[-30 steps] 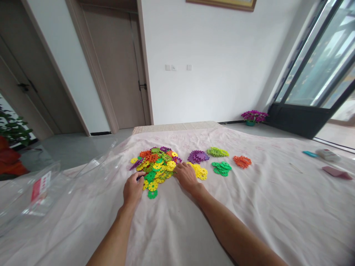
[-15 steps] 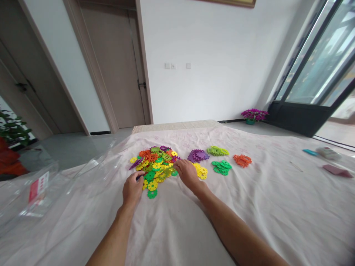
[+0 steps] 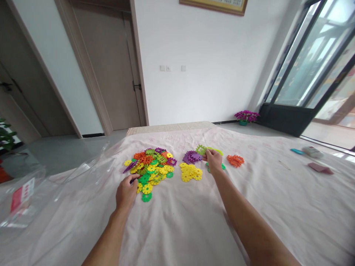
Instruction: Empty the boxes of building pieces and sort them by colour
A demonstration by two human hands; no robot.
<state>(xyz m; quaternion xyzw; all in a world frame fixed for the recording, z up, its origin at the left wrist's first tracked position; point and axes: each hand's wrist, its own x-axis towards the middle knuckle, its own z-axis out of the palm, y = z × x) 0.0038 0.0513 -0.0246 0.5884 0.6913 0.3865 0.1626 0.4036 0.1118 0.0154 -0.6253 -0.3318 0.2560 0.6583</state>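
Between the thumb and fingers of my right hand (image 3: pixel 214 161) is a light green square plastic building piece with notched edges (image 3: pixel 200 149). That hand is over the light green pile (image 3: pixel 217 150) and partly covers the green round pieces (image 3: pixel 223 167). My left hand (image 3: pixel 126 193) rests at the near left edge of the large mixed heap of pieces (image 3: pixel 151 168), fingers closed. Something small and dark shows at its fingertips, too hidden to name. Between the hands lie a purple pile (image 3: pixel 192 157) and a yellow pile of round flower-like pieces (image 3: pixel 190 172).
An orange pile (image 3: pixel 235 160) lies right of my right hand. Farther right on the pale cloth (image 3: pixel 177 229) are a folded pink item (image 3: pixel 320 168), a whitish lump (image 3: pixel 313 152) and a blue strip (image 3: pixel 297 151). Clear plastic packaging (image 3: pixel 24 199) lies at the left.
My right hand has moved right from the mixed heap to the light green pile, carrying the light green piece. My left hand stays at the heap. The view has shifted slightly right.
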